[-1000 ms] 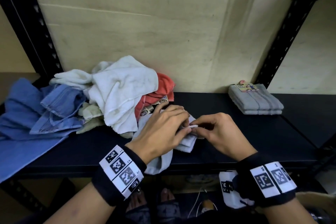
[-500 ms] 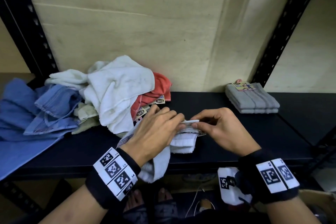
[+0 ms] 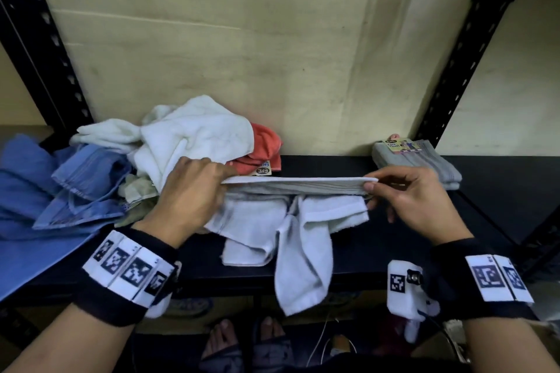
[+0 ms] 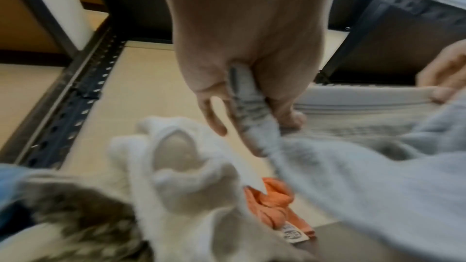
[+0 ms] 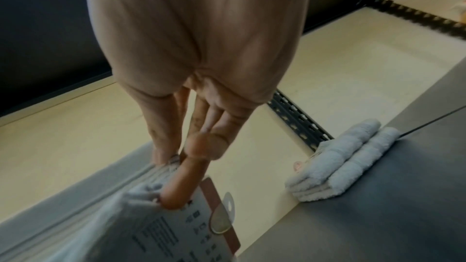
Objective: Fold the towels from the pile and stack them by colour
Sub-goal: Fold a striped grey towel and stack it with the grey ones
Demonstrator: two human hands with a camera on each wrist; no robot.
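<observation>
A pale grey towel (image 3: 298, 221) hangs stretched between my two hands above the black shelf (image 3: 378, 239). My left hand (image 3: 194, 191) grips its left corner (image 4: 252, 107), and my right hand (image 3: 403, 191) pinches the right corner (image 5: 166, 163), beside a card label (image 5: 186, 226). The towel's top edge is taut; the rest droops over the shelf's front edge. The pile (image 3: 188, 142) of white, orange and blue towels lies at the left. A folded grey stack (image 3: 418, 163) with a label on top sits at the back right (image 5: 340, 166).
Black perforated uprights (image 3: 463, 48) frame the shelf on both sides, with a cream back panel (image 3: 242, 39) behind. A blue cloth (image 3: 39, 197) spills over the shelf's left end. Bare feet (image 3: 224, 339) and cables show below the shelf.
My hands have drawn apart, left going left and right going right, and the bunched grey towel is now stretched out between them with its lower part hanging down.
</observation>
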